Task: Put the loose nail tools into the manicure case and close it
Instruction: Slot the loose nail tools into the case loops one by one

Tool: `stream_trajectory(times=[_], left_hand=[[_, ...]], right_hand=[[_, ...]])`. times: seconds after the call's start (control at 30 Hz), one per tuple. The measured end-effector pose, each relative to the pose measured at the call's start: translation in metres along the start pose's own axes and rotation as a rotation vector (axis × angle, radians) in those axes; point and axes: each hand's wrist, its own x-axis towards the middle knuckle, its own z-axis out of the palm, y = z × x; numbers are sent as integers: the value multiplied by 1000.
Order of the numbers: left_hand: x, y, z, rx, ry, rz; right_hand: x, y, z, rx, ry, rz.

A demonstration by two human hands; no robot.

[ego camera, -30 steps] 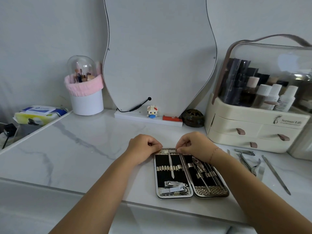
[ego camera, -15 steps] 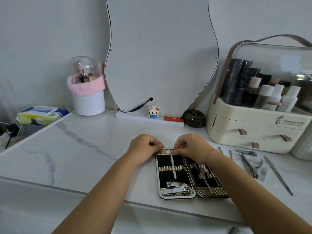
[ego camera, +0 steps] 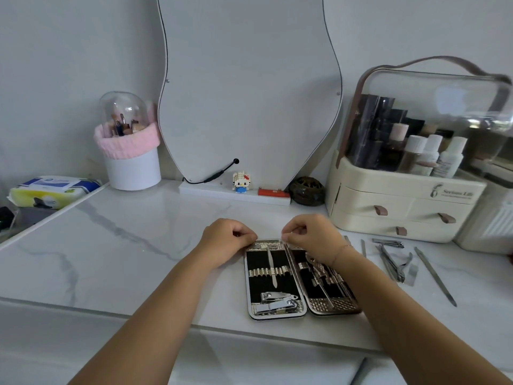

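The manicure case [ego camera: 251, 311] lies open on the marble table near its front edge, with a black lining and metal tools strapped in both halves. Two nail clippers [ego camera: 276, 301] sit in the left half. My left hand [ego camera: 226, 240] has curled fingers at the far left corner of the case. My right hand [ego camera: 312, 236] has curled fingers at the far edge near the hinge; its right half stands slightly raised. Whether either hand pinches the rim is hidden. Loose tools lie to the right: nippers [ego camera: 392, 263], a small clipper [ego camera: 388, 242], a long file [ego camera: 435, 276].
A cream drawer organiser [ego camera: 402, 207] with bottles under a clear lid stands at the back right. A wavy mirror [ego camera: 247, 87] leans on the wall, with a small figurine [ego camera: 241, 182] at its base. A brush pot [ego camera: 130, 154] and a wipes pack [ego camera: 52, 190] are at the left.
My right hand has moved slightly left along the far edge of the case, and the right half has tilted up a little. My left hand has stayed at its corner.
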Motion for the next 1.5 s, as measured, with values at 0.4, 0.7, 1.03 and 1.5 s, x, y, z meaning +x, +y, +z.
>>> stream_trajectory(times=[0.4,0.7,1.03,1.5], left_hand=[[-1,1,-1,4,-10,6],[-1,1,-1,-8,-15,10],[0,1,-1,-11,-7,7],[-2,4,-2,-50,0,-17]], right_hand=[[-24,71,-56,-199,23,478],[-17,77,-59,-336,84,667],[-14,75,-59,-446,25,661],[-17,4,-37,723,-128,299]])
